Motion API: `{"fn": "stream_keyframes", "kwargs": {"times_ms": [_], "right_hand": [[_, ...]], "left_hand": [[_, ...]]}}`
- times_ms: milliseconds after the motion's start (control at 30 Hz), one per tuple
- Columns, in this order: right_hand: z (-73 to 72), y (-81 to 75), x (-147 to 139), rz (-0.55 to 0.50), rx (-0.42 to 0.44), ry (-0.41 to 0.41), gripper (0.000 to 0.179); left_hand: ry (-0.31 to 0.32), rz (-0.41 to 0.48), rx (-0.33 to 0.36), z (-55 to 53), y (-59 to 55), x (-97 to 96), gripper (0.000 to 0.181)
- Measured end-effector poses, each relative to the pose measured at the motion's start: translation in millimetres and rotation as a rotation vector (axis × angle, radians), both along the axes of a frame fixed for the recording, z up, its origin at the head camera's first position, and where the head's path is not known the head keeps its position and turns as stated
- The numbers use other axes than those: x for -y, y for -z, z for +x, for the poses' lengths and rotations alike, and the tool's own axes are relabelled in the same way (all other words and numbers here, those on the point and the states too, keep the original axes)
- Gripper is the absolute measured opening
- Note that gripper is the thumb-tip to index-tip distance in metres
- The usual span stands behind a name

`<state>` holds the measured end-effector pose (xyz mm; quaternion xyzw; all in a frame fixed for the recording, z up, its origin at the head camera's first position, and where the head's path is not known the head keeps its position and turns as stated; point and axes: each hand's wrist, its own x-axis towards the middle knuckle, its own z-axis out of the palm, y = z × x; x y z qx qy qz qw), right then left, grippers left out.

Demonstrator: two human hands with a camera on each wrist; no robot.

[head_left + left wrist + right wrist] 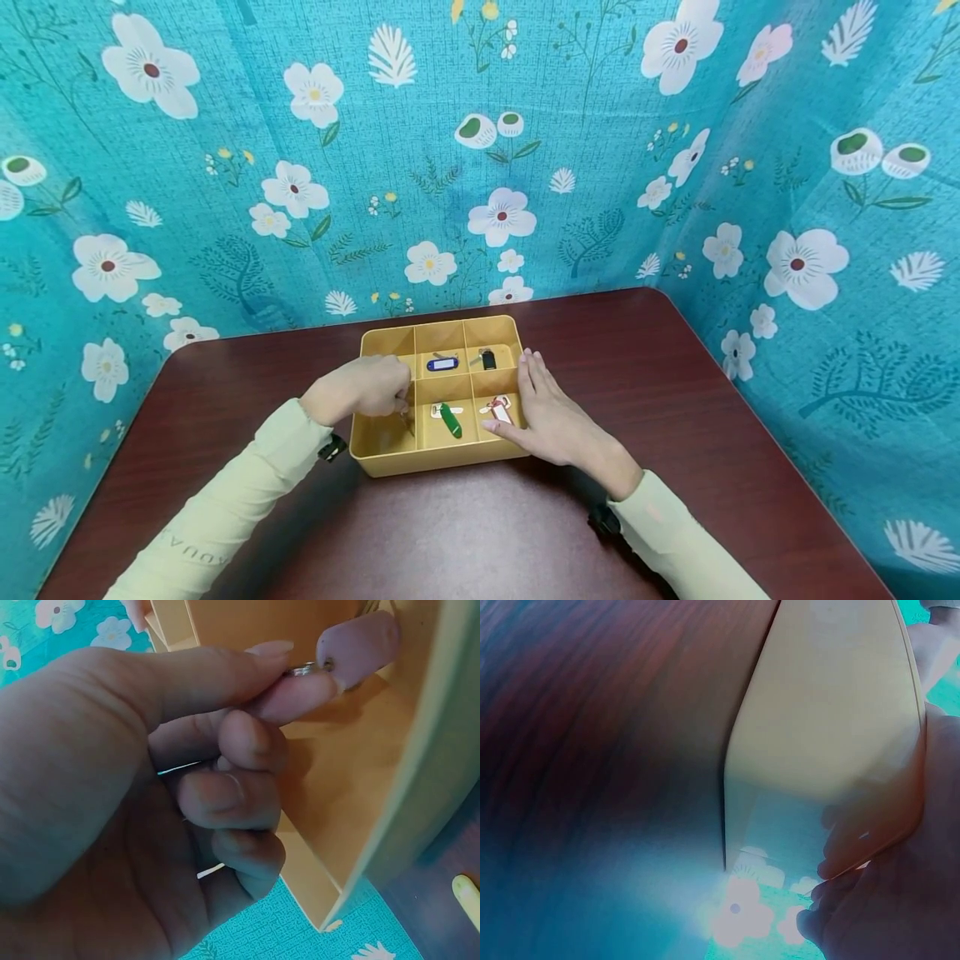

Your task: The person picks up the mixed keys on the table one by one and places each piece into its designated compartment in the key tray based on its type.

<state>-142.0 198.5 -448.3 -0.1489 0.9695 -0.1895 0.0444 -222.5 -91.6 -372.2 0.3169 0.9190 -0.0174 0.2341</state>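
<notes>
A tan divided organizer tray (450, 458) sits on the table. My left hand (375, 385) reaches into its front-left compartment. In the left wrist view, thumb and index finger pinch the metal ring (302, 670) of a pinkish-purple key tag (360, 649); the other fingers are curled. My right hand (558, 425) rests along the tray's right rim with straight fingers, its thumb over the front-right compartment. A green key tag (451, 420) lies in the front-middle compartment, and a red-and-white one (500, 410) lies by the right thumb. The back compartments hold a blue tag (442, 364) and a black-headed key (488, 359).
The dark reddish-brown table (480, 533) spreads around the tray. Behind it and along the sides hangs a turquoise flowered cloth (420, 208). Upright dividers (442, 387) split the tray into several compartments.
</notes>
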Motion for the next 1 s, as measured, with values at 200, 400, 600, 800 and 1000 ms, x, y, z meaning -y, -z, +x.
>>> {"fn": "stream_keyframes", "kwargs": {"times_ms": [200, 400, 600, 800, 1000], "right_hand": [[-0.3, -0.4, 0.2, 0.005, 0.002, -0.001, 0.127], [-0.5, -2.0, 0.3, 0.015, -0.011, -0.014, 0.125], [0.0, -1.7, -0.3, 0.008, -0.013, -0.01, 0.126], [0.4, 1.1, -0.5, 0.002, -0.001, -0.003, 0.127], [-1.8, -0.4, -1.2, 0.003, 0.0, -0.01, 0.127]], "left_hand": [[-0.019, -0.002, 0.017, 1.3, -1.3, 2.2, 0.043], [-0.004, -0.004, -0.018, 0.5, -2.2, 3.4, 0.055], [0.004, 0.019, -0.028, 0.6, -2.0, 4.3, 0.057], [-0.015, 0.054, -0.015, 1.8, -4.1, 8.3, 0.055], [-0.036, 0.152, -0.03, 0.5, -7.1, 19.4, 0.044]]}}
